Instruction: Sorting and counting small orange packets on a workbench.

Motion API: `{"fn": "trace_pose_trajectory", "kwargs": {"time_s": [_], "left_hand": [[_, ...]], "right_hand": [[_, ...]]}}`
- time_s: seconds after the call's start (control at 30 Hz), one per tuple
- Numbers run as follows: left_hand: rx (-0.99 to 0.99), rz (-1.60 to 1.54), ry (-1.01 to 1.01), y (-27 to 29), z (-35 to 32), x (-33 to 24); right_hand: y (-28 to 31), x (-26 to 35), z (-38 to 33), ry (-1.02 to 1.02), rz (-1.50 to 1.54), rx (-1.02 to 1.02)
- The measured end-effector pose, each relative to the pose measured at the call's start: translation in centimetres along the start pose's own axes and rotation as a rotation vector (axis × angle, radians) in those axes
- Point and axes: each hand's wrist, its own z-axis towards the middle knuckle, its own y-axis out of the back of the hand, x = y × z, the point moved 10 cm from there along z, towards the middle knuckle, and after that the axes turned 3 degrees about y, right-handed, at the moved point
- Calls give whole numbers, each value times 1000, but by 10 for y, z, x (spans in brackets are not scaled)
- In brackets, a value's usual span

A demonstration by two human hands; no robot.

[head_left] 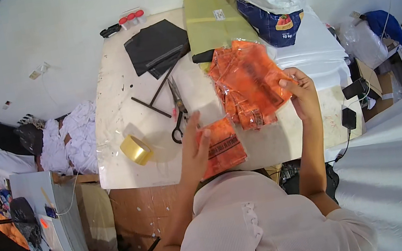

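A pale, scuffed wooden table (118,113) filled the middle of the scene. At its far right stood a blue sack lined with white plastic (270,0), with a flat olive-green parcel (215,21) and a black folded sheet (154,45) to its left. A heap of orange plastic packets (243,77) lay right of centre; the right hand (303,94) pinched its near right edge. The left hand (195,151), fingers closed, held a single orange packet (224,148) at the near edge. Black-handled scissors (177,113) and a yellowish tape roll (135,149) lay left.

A white table (116,103) carries scissors (177,111), tape roll (136,149), orange packets (247,82), black sheets (156,46).
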Motion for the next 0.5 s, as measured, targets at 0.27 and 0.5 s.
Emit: {"fn": "trace_pose_trajectory", "kwargs": {"time_s": [0.27, 0.5], "left_hand": [[159, -101, 285, 5, -6, 4], [185, -212, 651, 13, -59, 78]], "right_hand": [[-79, -82, -36, -270, 37, 188], [-93, -135, -40, -197, -199, 260]]}}
